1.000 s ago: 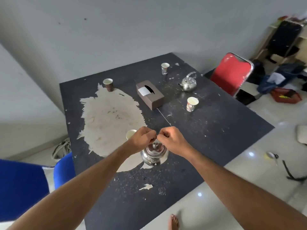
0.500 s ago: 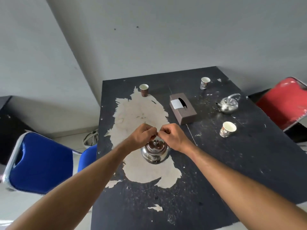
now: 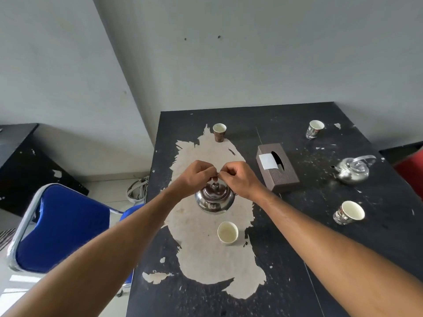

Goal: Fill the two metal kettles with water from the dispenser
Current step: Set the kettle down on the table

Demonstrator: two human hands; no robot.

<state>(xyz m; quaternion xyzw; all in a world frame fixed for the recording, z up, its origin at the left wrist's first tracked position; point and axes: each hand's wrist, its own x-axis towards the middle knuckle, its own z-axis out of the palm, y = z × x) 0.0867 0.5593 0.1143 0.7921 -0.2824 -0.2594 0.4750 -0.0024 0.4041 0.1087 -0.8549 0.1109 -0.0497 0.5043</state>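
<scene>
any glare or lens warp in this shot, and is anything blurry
Head view: wide-angle warp bends the wall corner and table edges; bright reflections on the near kettle, held by the left hand and right hand; the far kettle looks slightly soft.
</scene>
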